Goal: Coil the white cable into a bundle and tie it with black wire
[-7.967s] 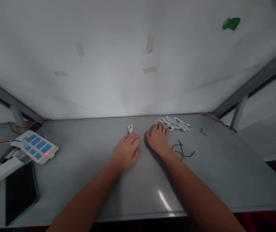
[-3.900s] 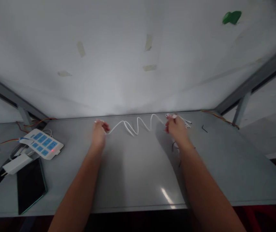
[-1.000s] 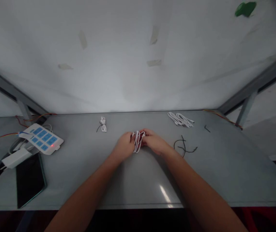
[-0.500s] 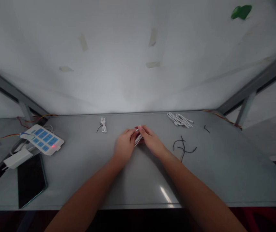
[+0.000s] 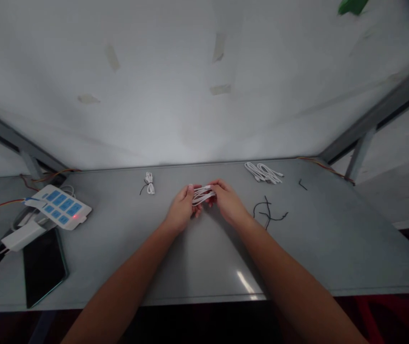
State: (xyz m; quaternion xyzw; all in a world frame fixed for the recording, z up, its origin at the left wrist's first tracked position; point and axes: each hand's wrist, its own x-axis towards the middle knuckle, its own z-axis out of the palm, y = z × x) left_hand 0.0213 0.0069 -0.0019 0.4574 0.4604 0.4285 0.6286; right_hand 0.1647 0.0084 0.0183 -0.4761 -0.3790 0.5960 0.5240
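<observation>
A folded white cable [image 5: 203,195] is stretched between my two hands above the middle of the table. My left hand [image 5: 183,206] pinches its left end, thumb on top. On the right end, my right hand [image 5: 226,199] has its fingers closed, partly hidden behind the loops. Beyond my left hand lies a white cable bundle [image 5: 149,183] bound with a black twist tie. Two or so loosely coiled white cables [image 5: 263,173] rest near the back, right of my hands. Several black twist ties [image 5: 269,215] lie crossed beside my right forearm.
A single black twist tie [image 5: 302,185] lies farther right. At the left are a power strip [image 5: 59,206] with a red light, a white adapter [image 5: 24,235] and a dark tablet-like device [image 5: 44,267]. A pale wall [image 5: 190,119] closes off the table's back edge.
My hands have moved slightly apart and turned, so the folded cable now lies crosswise with more of its loops showing. The whole view has shifted a little.
</observation>
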